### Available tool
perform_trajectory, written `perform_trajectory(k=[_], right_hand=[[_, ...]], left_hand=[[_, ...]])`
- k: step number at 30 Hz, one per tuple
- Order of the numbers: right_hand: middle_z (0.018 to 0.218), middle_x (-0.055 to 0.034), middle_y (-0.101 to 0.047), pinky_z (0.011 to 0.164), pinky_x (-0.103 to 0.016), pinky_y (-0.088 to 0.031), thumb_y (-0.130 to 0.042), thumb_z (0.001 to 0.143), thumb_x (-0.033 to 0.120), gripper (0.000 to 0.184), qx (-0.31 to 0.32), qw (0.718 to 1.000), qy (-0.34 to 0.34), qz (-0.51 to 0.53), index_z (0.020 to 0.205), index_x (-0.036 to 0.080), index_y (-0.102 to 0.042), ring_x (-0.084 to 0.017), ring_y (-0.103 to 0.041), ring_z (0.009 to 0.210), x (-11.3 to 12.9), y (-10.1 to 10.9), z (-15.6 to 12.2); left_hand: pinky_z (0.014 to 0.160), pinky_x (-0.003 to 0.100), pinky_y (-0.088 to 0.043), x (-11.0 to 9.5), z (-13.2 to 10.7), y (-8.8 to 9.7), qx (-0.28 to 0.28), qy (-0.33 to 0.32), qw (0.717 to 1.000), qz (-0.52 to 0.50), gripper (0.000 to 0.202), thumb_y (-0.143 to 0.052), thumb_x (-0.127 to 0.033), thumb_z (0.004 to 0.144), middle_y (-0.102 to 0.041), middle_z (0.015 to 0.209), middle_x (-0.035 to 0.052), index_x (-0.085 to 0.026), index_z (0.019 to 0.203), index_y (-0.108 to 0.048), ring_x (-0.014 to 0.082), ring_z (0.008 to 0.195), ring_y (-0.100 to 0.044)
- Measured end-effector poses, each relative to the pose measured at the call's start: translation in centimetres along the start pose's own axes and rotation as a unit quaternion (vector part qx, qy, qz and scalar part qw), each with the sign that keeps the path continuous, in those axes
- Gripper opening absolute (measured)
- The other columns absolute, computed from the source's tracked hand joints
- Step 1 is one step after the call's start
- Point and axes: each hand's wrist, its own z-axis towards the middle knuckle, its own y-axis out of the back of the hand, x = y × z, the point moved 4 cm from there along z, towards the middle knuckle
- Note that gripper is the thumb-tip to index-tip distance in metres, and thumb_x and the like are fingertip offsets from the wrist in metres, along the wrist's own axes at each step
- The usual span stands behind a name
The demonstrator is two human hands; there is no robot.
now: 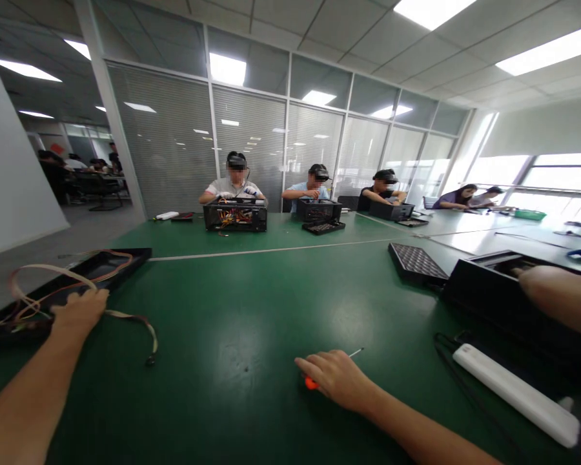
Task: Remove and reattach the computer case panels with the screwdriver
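On the left, my left hand is closed round a bundle of flat ribbon cables, whose loose connector end trails onto the table. Under and behind that hand lies a shallow black tray-like panel with more wires in it. At the lower middle, my right hand rests low over the green table, its fingers wrapped round a screwdriver. The orange handle end shows below the fingers, and the thin metal shaft points away to the upper right. Most of the handle is hidden by my hand.
A white power strip with a black cord lies at the right, beside a black case that another person's arm reaches into. A black grid panel lies near it. Across the green table, several people work at open computer cases.
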Motion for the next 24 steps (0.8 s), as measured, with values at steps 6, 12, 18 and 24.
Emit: perform_trajectory(k=[6, 12, 18, 24], right_hand=[[0.096, -0.0089, -0.062, 0.059, -0.024, -0.039, -0.035, 0.090, 0.020, 0.034, -0.005, 1.000, 0.024, -0.007, 0.123, 0.016, -0.042, -0.015, -0.059, 0.078, 0.4, 0.1, -0.7], [0.097, -0.0090, -0.062, 0.059, -0.023, -0.039, -0.038, 0.089, 0.021, 0.037, 0.017, 0.999, 0.032, -0.015, 0.125, 0.016, -0.040, -0.016, -0.059, 0.078, 0.6, 0.3, -1.5], [0.096, -0.0091, -0.062, 0.061, -0.023, -0.039, -0.037, 0.089, 0.022, 0.037, 0.025, 0.999, 0.037, -0.001, 0.126, 0.016, -0.039, -0.015, -0.058, 0.080, 0.5, 0.1, -1.7], [0.097, -0.0084, -0.062, 0.061, -0.024, -0.039, -0.039, 0.088, 0.025, 0.038, 0.024, 0.999, 0.031, 0.007, 0.125, 0.017, -0.040, -0.016, -0.058, 0.080, 0.2, 0.3, -1.6]], left_hand=[[0.070, 0.047, -0.041, -4.2, -5.5, 4.3, 0.028, -0.014, 0.999, 0.029, 0.037, -0.019, -0.019, 0.087, -0.055, 0.096, 0.0190, -0.011, 0.110, -0.047, 0.0313, 0.088, -0.053], [0.071, 0.043, -0.042, -5.5, -10.0, 5.4, 0.044, -0.055, 0.996, 0.052, 0.034, -0.022, -0.014, 0.086, -0.057, 0.087, 0.0138, -0.010, 0.107, -0.049, 0.0234, 0.078, -0.056], [0.089, 0.030, -0.035, -9.1, -11.6, 4.1, 0.113, -0.260, 0.958, -0.041, 0.024, -0.038, -0.024, 0.082, -0.056, 0.100, 0.0085, -0.016, 0.083, -0.060, 0.0202, 0.100, -0.047], [0.079, 0.020, -0.035, -10.6, -10.6, 3.1, 0.175, -0.230, 0.955, -0.072, 0.025, -0.037, -0.020, 0.081, -0.058, 0.080, 0.0043, -0.013, 0.068, -0.057, 0.0138, 0.081, -0.049]])
